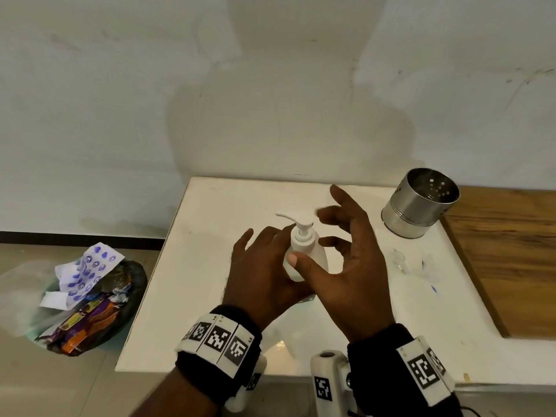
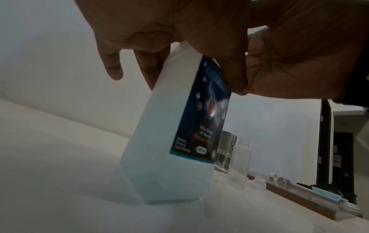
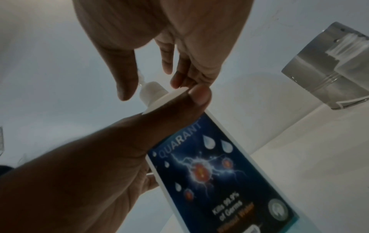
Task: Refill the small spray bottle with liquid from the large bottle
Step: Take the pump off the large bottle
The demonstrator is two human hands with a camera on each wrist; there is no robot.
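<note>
The large white pump bottle point(image 1: 304, 245) with a blue label point(image 3: 209, 173) stands on the white counter point(image 1: 204, 281), tilted slightly in the left wrist view point(image 2: 159, 141). My left hand point(image 1: 264, 266) grips its upper body, thumb on the label side and fingers point(image 2: 151, 71) behind. My right hand point(image 1: 358, 260) hovers around the pump head point(image 1: 302, 222) with fingers spread, holding nothing. The small clear bottle point(image 2: 240, 162) stands upright and uncapped to the right, faint in the head view point(image 1: 399, 260).
A perforated steel canister point(image 1: 419, 206) stands at the counter's back right, just behind the small bottle. A clear cap point(image 2: 260, 182) lies beside it. A wooden board point(image 1: 511, 260) adjoins the counter on the right. A full rubbish bag point(image 1: 90, 302) sits on the floor, left.
</note>
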